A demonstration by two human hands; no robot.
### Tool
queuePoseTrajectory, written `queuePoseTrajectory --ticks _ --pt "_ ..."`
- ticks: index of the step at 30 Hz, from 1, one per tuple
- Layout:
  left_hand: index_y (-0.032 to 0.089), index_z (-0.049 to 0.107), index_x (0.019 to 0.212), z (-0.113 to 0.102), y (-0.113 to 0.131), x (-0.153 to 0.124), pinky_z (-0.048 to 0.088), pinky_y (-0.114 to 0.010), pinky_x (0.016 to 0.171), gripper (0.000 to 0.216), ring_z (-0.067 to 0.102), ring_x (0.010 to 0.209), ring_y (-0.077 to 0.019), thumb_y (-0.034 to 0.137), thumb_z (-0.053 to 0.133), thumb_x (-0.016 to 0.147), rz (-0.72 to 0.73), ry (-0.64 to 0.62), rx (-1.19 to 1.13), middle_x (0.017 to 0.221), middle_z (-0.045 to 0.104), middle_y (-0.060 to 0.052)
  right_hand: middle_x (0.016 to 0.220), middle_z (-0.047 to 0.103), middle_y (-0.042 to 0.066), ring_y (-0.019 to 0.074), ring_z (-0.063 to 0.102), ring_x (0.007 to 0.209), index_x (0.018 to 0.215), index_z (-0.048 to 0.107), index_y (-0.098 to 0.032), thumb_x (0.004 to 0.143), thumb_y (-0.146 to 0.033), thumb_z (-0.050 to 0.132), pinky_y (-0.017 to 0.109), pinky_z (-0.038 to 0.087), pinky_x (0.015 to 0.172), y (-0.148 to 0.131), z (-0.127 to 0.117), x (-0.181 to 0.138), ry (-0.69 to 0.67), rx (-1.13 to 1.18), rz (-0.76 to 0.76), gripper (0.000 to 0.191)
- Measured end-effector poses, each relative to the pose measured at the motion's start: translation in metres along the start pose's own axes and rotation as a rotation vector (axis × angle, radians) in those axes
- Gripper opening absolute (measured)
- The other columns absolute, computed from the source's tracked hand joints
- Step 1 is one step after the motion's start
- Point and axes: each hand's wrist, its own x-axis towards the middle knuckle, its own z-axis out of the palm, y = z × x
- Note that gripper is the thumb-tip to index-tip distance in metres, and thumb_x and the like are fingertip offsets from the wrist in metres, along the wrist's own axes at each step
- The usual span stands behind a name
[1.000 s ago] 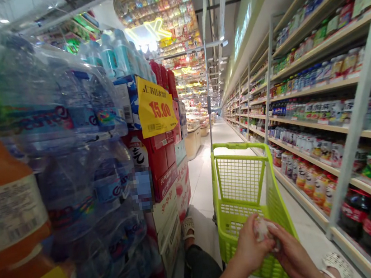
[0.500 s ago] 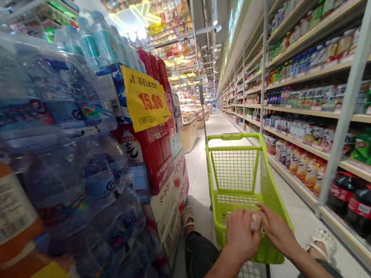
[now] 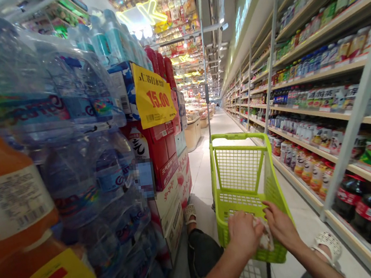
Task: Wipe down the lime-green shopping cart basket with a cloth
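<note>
Above the near end of a lime-green shopping cart (image 3: 264, 134), both my hands are close together. A small crumpled whitish, pinkish piece (image 3: 265, 237), thin like a wrapper or cloth, spans the gap between them; its exact kind is unclear. My left hand (image 3: 245, 235) is closed on its left side, the knuckles facing up. Curled fingers of my right hand (image 3: 280, 224) grip its right edge, though the fingertips are partly hidden. The cart's slatted basket floor shows beyond the hands. Its near rim is mostly covered by my hands and forearms.
Shrink-wrapped water bottles (image 3: 83, 170) and stacked drink cartons (image 3: 170, 205) stand close on the left, with a yellow price sign (image 3: 154, 95). Drink shelves (image 3: 325, 111) line the right. The tiled aisle (image 3: 217, 121) runs ahead. My feet in white clogs (image 3: 327, 245) flank the cart.
My hands have moved slightly apart, and more of the whitish piece shows between them. The view has shifted a little, so the surroundings sit farther right.
</note>
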Motion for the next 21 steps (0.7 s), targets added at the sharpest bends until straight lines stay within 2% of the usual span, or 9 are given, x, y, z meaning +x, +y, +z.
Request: queuePoseTrajectory --ticks 3,5,8,11,16,18,21 --pt "0.017 0.059 0.092 0.003 -0.005 -0.001 0.038 -0.042 0.082 0.028 0.049 0.097 -0.0259 0.037 0.045 0.08 0.0 0.085 0.112 0.099 0.058 -0.01 0.084 0.066 0.006 0.0221 0.061 0.077 0.097 0.06 -0.017 0.07 -0.035 0.039 0.035 0.044 0.075 -0.002 0.004 0.0 0.006 -0.034 -0.028 0.039" --pt "0.018 0.057 0.095 0.009 -0.01 -0.001 0.038 -0.039 0.083 0.023 0.047 0.097 -0.0232 0.033 0.047 0.08 0.108 0.139 0.135 0.103 0.056 -0.008 0.083 0.066 0.006 0.0216 0.061 0.077 0.099 0.06 -0.016 0.071 -0.032 0.039 0.035 0.043 0.075 -0.004 0.005 0.0 0.008 -0.057 -0.033 0.039" --pt "0.018 0.056 0.087 0.021 -0.015 -0.003 0.04 -0.032 0.077 0.017 0.049 0.088 -0.0188 0.03 0.046 0.082 0.292 0.073 0.182 0.091 0.057 -0.005 0.081 0.065 0.006 0.0209 0.06 0.076 0.101 0.059 -0.015 0.072 -0.03 0.038 0.034 0.043 0.075 -0.006 0.007 -0.001 0.032 -0.068 -0.019 0.039" --pt "0.017 0.053 0.091 0.025 -0.018 -0.004 0.04 -0.031 0.074 0.021 0.05 0.086 -0.0195 0.035 0.048 0.081 0.356 0.024 0.272 0.091 0.057 -0.005 0.083 0.065 0.006 0.0206 0.06 0.078 0.104 0.058 -0.015 0.073 -0.029 0.036 0.034 0.043 0.078 -0.007 0.007 0.0 0.05 -0.069 -0.027 0.041" --pt "0.019 0.052 0.096 0.004 -0.039 0.005 0.034 -0.034 0.084 0.024 0.05 0.091 -0.0186 0.038 0.051 0.08 0.604 -0.069 0.398 0.095 0.058 -0.004 0.081 0.065 0.005 0.0193 0.06 0.077 0.104 0.057 -0.015 0.072 -0.027 0.036 0.034 0.045 0.077 -0.007 0.001 0.002 0.094 0.017 -0.021 0.04" --pt "0.021 0.052 0.098 -0.009 -0.057 0.008 0.031 -0.035 0.089 0.021 0.051 0.091 -0.017 0.035 0.049 0.082 0.615 -0.063 0.407 0.095 0.059 -0.003 0.082 0.064 0.004 0.0184 0.06 0.077 0.102 0.057 -0.017 0.071 -0.027 0.037 0.033 0.045 0.077 -0.008 0.0 0.002 0.125 0.079 -0.03 0.038" --pt "0.021 0.053 0.1 -0.019 -0.079 0.009 0.031 -0.037 0.091 0.019 0.052 0.092 -0.0164 0.026 0.04 0.087 0.466 0.104 0.38 0.097 0.06 -0.003 0.088 0.064 0.005 0.0189 0.059 0.082 0.101 0.058 -0.017 0.071 -0.028 0.038 0.034 0.044 0.081 -0.013 0.003 0.0 0.129 0.119 -0.074 0.037"
